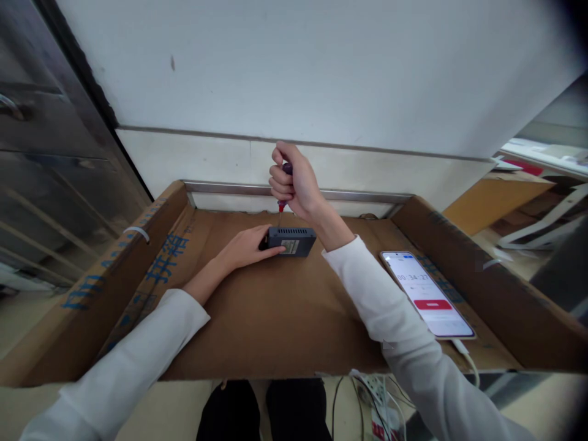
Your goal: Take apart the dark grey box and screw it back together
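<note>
A small dark grey box [301,244] with a row of vent slots and a pale label stands on the brown cardboard. My left hand [250,246] grips its left end, thumb across the labelled face and fingers behind. Above the box, my right hand [294,180] is wrapped in a fist round the handle of a screwdriver [282,207]. The handle is dark with a red collar. Its thin shaft points down to the left part of the box's upper edge; whether the tip sits in a screw is too small to tell.
Raised cardboard walls [459,269] border the work surface left and right. A phone [427,294] showing a timer lies at the right, with a white charging cable [466,355] plugged in. A white wall [298,73] rises behind. Cables and a power strip [376,392] hang below the front edge.
</note>
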`<state>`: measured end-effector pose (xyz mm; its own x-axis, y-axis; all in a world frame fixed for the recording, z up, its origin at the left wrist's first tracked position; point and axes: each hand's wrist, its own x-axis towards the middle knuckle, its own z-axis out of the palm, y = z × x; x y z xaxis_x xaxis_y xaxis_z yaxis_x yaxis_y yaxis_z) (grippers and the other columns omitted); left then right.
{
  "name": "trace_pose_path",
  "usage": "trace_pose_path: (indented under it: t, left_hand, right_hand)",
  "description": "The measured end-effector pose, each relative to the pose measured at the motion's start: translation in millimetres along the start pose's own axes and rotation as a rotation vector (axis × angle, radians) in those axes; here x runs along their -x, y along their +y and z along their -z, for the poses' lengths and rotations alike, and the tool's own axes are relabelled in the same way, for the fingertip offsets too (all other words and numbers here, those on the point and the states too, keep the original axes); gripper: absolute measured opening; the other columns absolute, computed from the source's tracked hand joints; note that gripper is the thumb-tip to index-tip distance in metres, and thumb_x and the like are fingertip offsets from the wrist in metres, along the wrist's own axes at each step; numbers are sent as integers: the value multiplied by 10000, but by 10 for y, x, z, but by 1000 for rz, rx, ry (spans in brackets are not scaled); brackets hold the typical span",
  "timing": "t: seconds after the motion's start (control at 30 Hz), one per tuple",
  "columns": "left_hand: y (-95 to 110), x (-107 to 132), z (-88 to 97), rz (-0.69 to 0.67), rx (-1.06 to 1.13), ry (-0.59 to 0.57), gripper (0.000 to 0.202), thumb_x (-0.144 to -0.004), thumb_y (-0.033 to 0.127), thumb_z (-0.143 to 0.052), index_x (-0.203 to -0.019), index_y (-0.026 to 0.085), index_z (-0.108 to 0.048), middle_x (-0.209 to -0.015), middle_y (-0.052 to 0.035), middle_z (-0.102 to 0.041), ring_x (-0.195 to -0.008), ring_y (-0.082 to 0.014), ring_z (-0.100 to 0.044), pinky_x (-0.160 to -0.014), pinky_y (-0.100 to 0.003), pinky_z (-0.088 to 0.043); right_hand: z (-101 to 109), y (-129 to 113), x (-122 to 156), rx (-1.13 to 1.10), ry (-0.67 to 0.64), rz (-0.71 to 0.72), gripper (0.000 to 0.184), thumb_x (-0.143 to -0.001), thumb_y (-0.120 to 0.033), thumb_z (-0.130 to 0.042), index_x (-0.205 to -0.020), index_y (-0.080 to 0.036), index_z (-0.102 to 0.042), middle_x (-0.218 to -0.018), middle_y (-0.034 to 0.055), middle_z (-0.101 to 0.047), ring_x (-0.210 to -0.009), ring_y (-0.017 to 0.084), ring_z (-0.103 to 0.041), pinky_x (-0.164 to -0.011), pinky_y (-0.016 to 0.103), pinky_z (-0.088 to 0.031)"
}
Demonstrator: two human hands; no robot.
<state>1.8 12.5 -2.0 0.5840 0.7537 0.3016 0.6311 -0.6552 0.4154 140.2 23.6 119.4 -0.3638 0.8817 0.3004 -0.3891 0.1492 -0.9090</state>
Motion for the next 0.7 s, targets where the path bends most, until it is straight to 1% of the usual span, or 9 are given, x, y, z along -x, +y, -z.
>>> trace_pose_path:
  t: [0.13, 0.3, 0.47, 0.6, 0.7]
  left_hand:
    - [3, 7, 7, -18, -6, 29, 408, -889, 587, -456, -924, 187, -527, -843, -49, -635, -774, -209, -609, -682, -295, -430]
    - [-12, 9, -5, -34, -24, 45, 396, -892, 580, -462, -915, 188, -509, -812, -40, -618, -747, -200, -597, -663, -282, -410]
    - [-5, 5, -1, -26, -10, 40, 392, -901, 579, -448, -856, 192, -487, -792, -35, -609, -730, -196, -588, -648, -277, -396]
    - [0, 4, 3, -27, -14, 35, 397, -900, 583, -444, -855, 191, -486, -787, -31, -603, -722, -194, -580, -648, -281, -397]
    - [-3, 6, 3, -23, -19, 29, 409, -899, 592, -434, -856, 189, -491, -786, -32, -601, -712, -191, -573, -639, -281, -396]
  right_hand:
    - [0, 15, -12, -21, -1, -9, 319, -878, -407, -485, -670, -237, -312, -451, -122, -105, -371, 53, -59, -336, 175, -106]
    - [-29, 49, -12, -48, -21, -49, 325, -894, -407, -462, -665, -231, -313, -441, -123, -121, -365, 47, -65, -336, 169, -100]
    - [-4, 8, -15, -79, 26, -50, 342, -887, -418, -477, -660, -228, -305, -449, -123, -106, -364, 40, -63, -341, 166, -96]
    - [-17, -1, -10, -51, 19, -49, 345, -894, -414, -468, -660, -228, -295, -450, -122, -109, -372, 39, -56, -340, 168, -77]
    - [-42, 28, -6, -6, 38, -52, 353, -892, -423, -479, -663, -230, -290, -447, -122, -119, -373, 38, -60, -338, 170, -76]
